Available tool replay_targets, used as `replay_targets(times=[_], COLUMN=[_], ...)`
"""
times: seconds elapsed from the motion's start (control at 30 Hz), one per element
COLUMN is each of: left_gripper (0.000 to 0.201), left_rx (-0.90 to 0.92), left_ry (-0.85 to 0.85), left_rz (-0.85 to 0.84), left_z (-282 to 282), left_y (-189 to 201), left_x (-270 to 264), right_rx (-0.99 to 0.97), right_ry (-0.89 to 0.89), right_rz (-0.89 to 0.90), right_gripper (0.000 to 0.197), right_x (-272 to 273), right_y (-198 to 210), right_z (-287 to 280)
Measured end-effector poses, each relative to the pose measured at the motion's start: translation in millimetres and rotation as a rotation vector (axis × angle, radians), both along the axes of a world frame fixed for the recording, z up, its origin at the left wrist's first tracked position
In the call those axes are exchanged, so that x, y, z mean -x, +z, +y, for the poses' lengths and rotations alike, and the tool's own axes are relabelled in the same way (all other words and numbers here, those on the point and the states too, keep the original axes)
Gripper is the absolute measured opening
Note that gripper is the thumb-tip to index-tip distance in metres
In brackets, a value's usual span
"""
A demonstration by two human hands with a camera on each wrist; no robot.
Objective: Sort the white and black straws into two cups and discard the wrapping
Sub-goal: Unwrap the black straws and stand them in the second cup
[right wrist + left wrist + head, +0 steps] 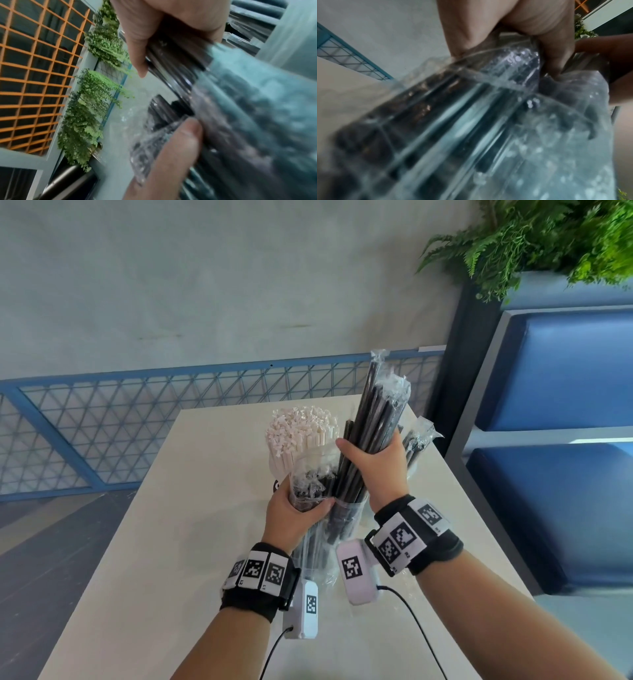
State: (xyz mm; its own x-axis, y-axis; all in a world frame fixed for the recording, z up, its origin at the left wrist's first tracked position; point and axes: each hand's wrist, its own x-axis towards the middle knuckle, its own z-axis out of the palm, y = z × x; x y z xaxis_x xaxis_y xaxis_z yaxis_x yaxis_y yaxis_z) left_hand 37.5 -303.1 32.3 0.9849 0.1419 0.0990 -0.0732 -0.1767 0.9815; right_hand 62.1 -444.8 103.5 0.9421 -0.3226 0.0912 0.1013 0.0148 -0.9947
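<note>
My right hand [371, 460] grips a bundle of black straws [375, 412] that stands tilted, its top still in crinkled clear film. My left hand [294, 508] grips the clear plastic wrapping [310, 474] bunched round the lower part of the black straws. In the left wrist view the wrapping [539, 135] and black straws [423, 121] fill the frame, blurred. In the right wrist view my fingers [137, 44] curl round the black straws [171, 65]. White straws [299, 429] stand upright in a cup behind my hands; that cup is mostly hidden. More black straws [416, 440] stand behind my right hand.
The white table [171, 542] stretches toward me, with its right edge close to a blue padded bench [555, 491]. A blue mesh railing [137, 419] runs behind the table. A fern planter [548, 241] hangs at the top right.
</note>
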Motion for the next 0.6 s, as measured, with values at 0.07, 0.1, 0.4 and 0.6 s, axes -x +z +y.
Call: replay_targets(times=[0.07, 0.1, 0.4, 0.6], left_gripper=[0.054, 0.053, 0.042, 0.036], left_rx=[0.004, 0.006, 0.070, 0.116], left_ry=[0.005, 0.010, -0.014, -0.005], left_rz=[0.008, 0.010, -0.001, -0.003], left_z=[1.8, 3.1, 7.3, 9.2], left_y=[-1.2, -0.8, 3.2, 4.4], left_x=[-0.9, -1.1, 0.2, 0.9], right_rx=[-0.032, -0.059, -0.163, -0.237], right_ry=[-0.012, -0.011, -0.046, -0.108], right_rz=[0.029, 0.020, -0.146, -0.220], right_gripper=[0.044, 0.039, 0.015, 0.025], right_x=[-0.3, -0.7, -12.2, -23.4], right_y=[-1.9, 2.4, 44.7, 65.2], right_z=[-1.6, -3.7, -16.2, -33.6])
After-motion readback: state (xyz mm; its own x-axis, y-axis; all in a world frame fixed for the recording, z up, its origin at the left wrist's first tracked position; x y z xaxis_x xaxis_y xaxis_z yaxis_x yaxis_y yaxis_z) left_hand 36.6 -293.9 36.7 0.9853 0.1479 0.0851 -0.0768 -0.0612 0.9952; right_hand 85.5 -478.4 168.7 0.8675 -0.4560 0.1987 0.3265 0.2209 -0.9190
